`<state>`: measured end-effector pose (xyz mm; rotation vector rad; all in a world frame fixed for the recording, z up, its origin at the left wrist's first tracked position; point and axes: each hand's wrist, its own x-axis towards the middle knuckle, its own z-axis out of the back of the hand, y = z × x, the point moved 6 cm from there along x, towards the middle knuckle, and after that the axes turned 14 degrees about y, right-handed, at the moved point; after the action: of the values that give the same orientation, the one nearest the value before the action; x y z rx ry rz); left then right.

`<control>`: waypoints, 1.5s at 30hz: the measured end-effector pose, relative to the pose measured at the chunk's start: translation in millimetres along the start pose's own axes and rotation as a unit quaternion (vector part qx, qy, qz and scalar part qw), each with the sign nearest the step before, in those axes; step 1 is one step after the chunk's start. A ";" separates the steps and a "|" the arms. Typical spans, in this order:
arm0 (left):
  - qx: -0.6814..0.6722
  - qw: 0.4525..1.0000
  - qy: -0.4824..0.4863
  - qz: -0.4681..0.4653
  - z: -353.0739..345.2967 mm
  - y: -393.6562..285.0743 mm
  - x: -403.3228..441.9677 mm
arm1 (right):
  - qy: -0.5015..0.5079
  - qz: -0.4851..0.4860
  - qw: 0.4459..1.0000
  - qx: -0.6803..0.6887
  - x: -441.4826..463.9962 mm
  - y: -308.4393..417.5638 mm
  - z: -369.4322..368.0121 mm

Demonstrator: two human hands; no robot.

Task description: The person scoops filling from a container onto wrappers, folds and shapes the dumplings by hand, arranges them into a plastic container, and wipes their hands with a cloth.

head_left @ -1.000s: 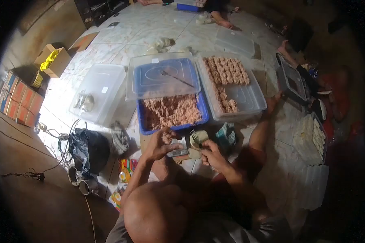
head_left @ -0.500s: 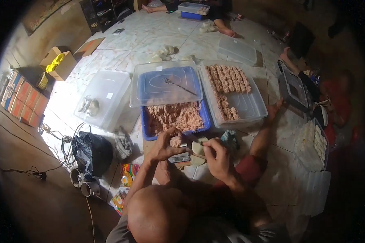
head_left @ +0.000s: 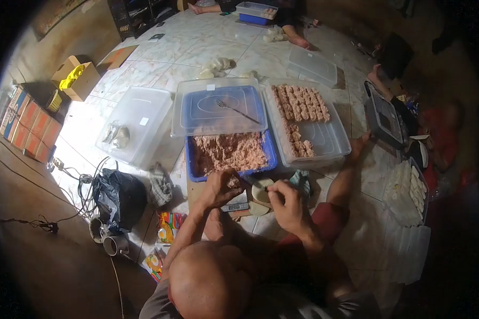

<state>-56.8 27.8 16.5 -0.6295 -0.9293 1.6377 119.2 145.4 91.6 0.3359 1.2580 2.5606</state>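
My left hand (head_left: pixel 221 189) is curled around a lump of pinkish minced filling (head_left: pixel 233 182), just over the near edge of a blue tub (head_left: pixel 191 173). Coarse minced filling (head_left: pixel 229 154) lies in that tub. My right hand (head_left: pixel 288 204) is closed in a pinch on a thin tool that points toward the left hand; its kind is too small to make out. Below and between the hands sit pale round wrappers (head_left: pixel 261 192) and a small digital scale (head_left: pixel 237 206), partly covered by the left hand.
A clear lid with a fork (head_left: pixel 237 110) on it covers the tub's far part. To the right, a clear box (head_left: pixel 330 141) holds rows of shaped filling pieces. At left are another clear box (head_left: pixel 138 114), a cloth (head_left: pixel 159 186) and a black bag (head_left: pixel 120 196). Other people's legs show beyond.
My left hand has turned and closed more around the filling lump, hiding more of it. The right hand stays nearly in place, with its tool toward the left hand.
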 end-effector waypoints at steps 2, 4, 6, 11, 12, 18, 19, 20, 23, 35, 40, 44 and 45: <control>-0.096 0.995 -0.002 -0.016 -0.7 -11.9 -4.5 | -0.015 -0.007 1.000 0.020 -0.9 6.7 4.8; -0.158 0.985 -0.025 -0.059 3.6 -22.0 -1.6 | -0.039 0.008 0.999 0.035 2.1 2.1 -4.1; -0.112 0.992 -0.018 -0.048 -12.7 9.3 3.5 | -0.011 0.068 0.997 -0.030 4.3 -1.9 -25.9; -0.222 0.973 -0.057 -0.038 9.1 -25.6 -4.1 | -0.078 -0.013 0.993 0.087 -5.6 4.0 -0.1; -0.140 0.983 -0.089 -0.078 8.7 -16.2 -2.9 | -0.071 0.014 0.996 0.059 -2.8 5.7 -3.0; -0.034 0.995 -0.087 -0.036 -1.3 -2.5 10.1 | -0.022 0.023 0.999 0.041 4.5 -7.9 -16.7; -0.051 0.994 -0.096 -0.030 -3.6 -0.8 5.6 | -0.036 -0.019 0.995 0.090 -0.4 -9.9 -13.8; -0.054 0.994 -0.092 -0.027 -7.5 -1.3 2.7 | -0.048 0.017 0.997 0.055 0.8 -4.8 -15.9; -0.088 0.982 -0.107 -0.131 1.5 -17.9 11.3 | -0.024 0.038 0.998 0.033 2.7 -16.0 -28.5; -0.182 0.981 -0.046 0.049 -12.2 16.8 2.8 | -0.033 0.018 0.993 -0.115 78.9 -43.0 -9.4; -0.412 0.910 -0.034 -0.003 -28.8 23.9 -6.9 | 0.026 0.018 0.997 -0.077 86.0 -27.8 -35.8; -0.440 0.894 -0.021 -0.085 -29.3 -18.2 -6.9 | 0.069 0.033 0.996 -0.043 68.1 -37.4 -36.3; -0.442 0.893 -0.020 -0.085 -28.9 -26.0 -5.0 | 0.061 -0.004 0.998 -0.028 73.3 -52.4 -26.0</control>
<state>-18.3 32.7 21.9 -1.0810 -1.7264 1.0073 49.3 181.8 40.7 0.1648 1.2213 2.6389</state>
